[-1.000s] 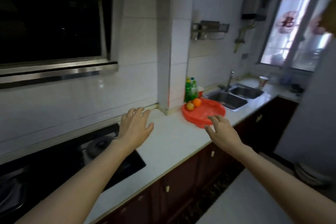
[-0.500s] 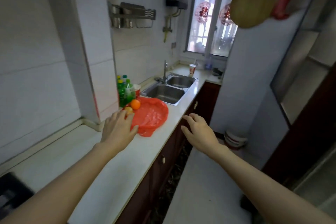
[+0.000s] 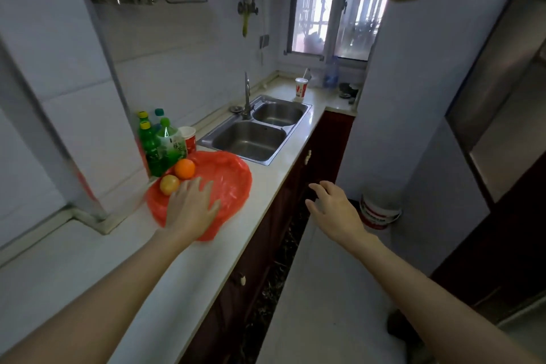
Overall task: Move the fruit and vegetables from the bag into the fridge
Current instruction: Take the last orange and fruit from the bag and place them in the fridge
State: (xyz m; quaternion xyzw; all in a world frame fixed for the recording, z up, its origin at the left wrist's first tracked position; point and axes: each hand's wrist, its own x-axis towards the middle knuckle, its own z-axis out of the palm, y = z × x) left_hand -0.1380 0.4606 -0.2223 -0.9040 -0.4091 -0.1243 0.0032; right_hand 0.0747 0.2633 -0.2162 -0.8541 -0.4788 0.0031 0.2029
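**Left hand at the bag, nothing yet lifted**

The left hand [image 3: 192,207] lay palm-down with fingers spread over the near part of the red plastic bag [image 3: 230,183], resting on or just above the film; it had hold of nothing. The right hand [image 3: 331,207] hung open and empty in the air beyond the worktop [image 3: 124,251] edge, fingers loosely curled, over the floor.

At about eleven o'clock from the left hand, just beside its fingertips, sat a yellowish round fruit [image 3: 169,184], kind uncertain. An orange [image 3: 184,169] lay touching it, at twelve o'clock. Both rested on the flattened bag. Green drink bottles [image 3: 159,145] and a red cup [image 3: 189,139] stood just behind, and the double sink [image 3: 254,133] lay farther off at one o'clock.

No fridge could be picked out with certainty. Judging from this, the task had barely begun: both visible fruits remained on the bag, each to be picked up and carried over. Whether more produce lay under the film could not be told.
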